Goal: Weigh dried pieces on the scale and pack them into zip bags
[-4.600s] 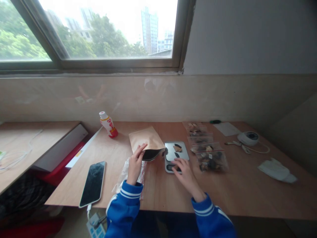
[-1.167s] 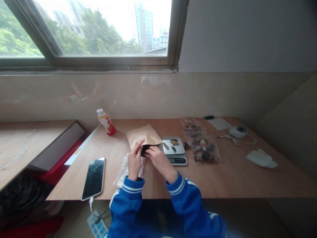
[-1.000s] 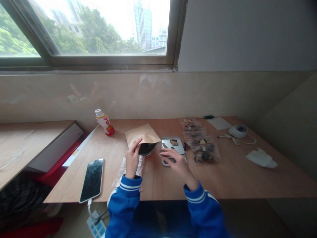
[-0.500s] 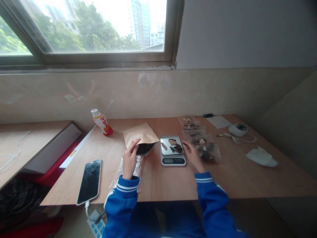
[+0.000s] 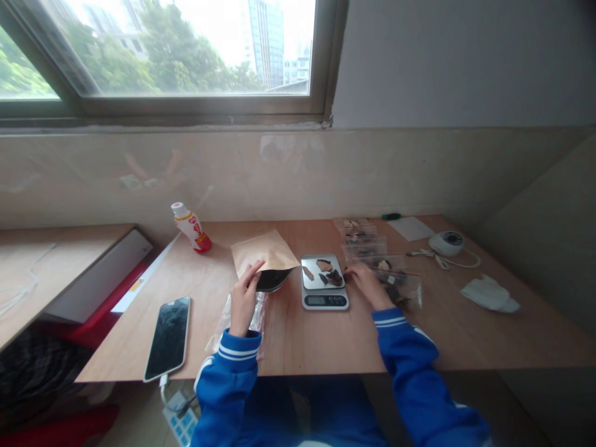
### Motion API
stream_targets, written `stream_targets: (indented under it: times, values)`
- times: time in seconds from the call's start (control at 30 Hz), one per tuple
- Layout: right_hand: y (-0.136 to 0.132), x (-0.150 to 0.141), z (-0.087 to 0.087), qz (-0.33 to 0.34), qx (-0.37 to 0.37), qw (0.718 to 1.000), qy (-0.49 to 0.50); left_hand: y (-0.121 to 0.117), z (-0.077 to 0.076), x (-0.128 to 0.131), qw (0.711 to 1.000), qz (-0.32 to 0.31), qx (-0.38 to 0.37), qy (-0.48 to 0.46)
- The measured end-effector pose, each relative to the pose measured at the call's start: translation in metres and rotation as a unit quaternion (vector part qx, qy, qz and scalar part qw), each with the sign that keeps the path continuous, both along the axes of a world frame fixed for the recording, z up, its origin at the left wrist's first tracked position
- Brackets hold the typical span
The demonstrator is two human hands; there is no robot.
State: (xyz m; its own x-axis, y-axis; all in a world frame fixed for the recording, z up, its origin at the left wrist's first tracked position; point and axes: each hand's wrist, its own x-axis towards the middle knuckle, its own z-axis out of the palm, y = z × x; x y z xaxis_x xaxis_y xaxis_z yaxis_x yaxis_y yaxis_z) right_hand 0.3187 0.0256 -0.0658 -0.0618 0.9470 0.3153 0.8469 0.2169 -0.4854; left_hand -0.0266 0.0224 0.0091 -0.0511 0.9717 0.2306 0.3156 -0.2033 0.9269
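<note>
My left hand (image 5: 245,298) is closed on the near edge of a brown kraft paper bag (image 5: 263,251), whose dark mouth gapes toward me. A white kitchen scale (image 5: 325,301) stands right of the bag. On its metal plate lie several dark and brown dried pieces (image 5: 333,277), irregular in shape. At the plate's right edge my right hand (image 5: 367,282) has its fingertips pinched together; a small dark bit shows by them, too small to name. Beneath my left hand lies a clear plastic bag (image 5: 257,316).
Several clear zip bags (image 5: 367,248) with dried pieces lie in a row behind and beside my right hand. A phone (image 5: 168,338) on a cable and a red-white bottle (image 5: 192,228) are at left. At right are a white dome-shaped device (image 5: 446,243), paper (image 5: 410,228) and white cloth (image 5: 491,295).
My right hand has bent at the wrist, its forearm swinging right and its fingers curling in by the scale. The nearest zip bag has shifted slightly right. My left hand has stayed on the paper bag.
</note>
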Motion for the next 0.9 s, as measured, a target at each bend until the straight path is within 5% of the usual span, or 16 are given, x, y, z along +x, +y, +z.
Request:
stream_targets:
  times: [0.33,0.5,0.7,0.9]
  values:
    - [-0.006,0.000,0.000,0.036,-0.017,0.999,-0.014,0.001,0.001,-0.006,1.000,-0.011,-0.003,-0.008]
    - [-0.009,0.005,0.018,0.029,0.000,1.000,-0.007,0.001,0.002,-0.006,1.000,-0.008,-0.001,-0.007]
    - [0.021,-0.043,0.050,0.050,0.072,0.995,0.047,0.003,0.001,-0.002,1.000,-0.003,0.000,-0.003]
    - [0.036,-0.071,0.042,0.150,0.040,0.987,0.034,0.004,0.002,-0.004,1.000,-0.005,0.003,0.000]
